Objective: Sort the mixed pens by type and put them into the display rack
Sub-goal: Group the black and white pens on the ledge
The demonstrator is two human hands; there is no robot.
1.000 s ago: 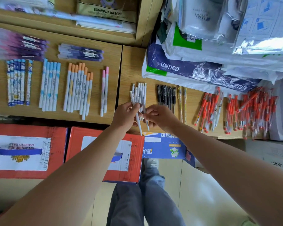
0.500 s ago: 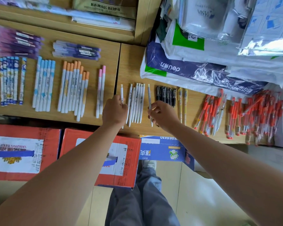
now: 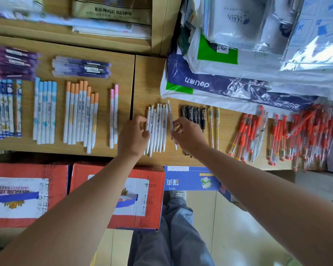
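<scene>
A row of white pens (image 3: pixel 156 129) lies side by side on a wooden surface (image 3: pixel 148 83), directly between the two hands. The right hand (image 3: pixel 188 136) pinches a single pen (image 3: pixel 170 116) of the same white kind between thumb and fingertips, holding it lengthwise just beside the row's right edge. The left hand (image 3: pixel 134 134) has loosely curled fingers and holds nothing visible; its fingertips sit at the row's leftmost pen, seemingly touching it.

Just past the right hand lie black pens (image 3: pixel 193 114), two yellow pens (image 3: pixel 213 127), then a looser spread of red pens (image 3: pixel 286 135). Beyond the left hand lie neat groups: two pink-capped pens (image 3: pixel 113 116), orange-capped pens (image 3: pixel 81 112), pale blue-capped pens (image 3: pixel 44 112), blue patterned pens (image 3: pixel 5 108), and purple pens (image 3: pixel 81 69) farther away.

Sorting by type looks nearly finished, with the held pen apparently about to join its group. No display rack can be made out, so racking seems still to come.
</scene>
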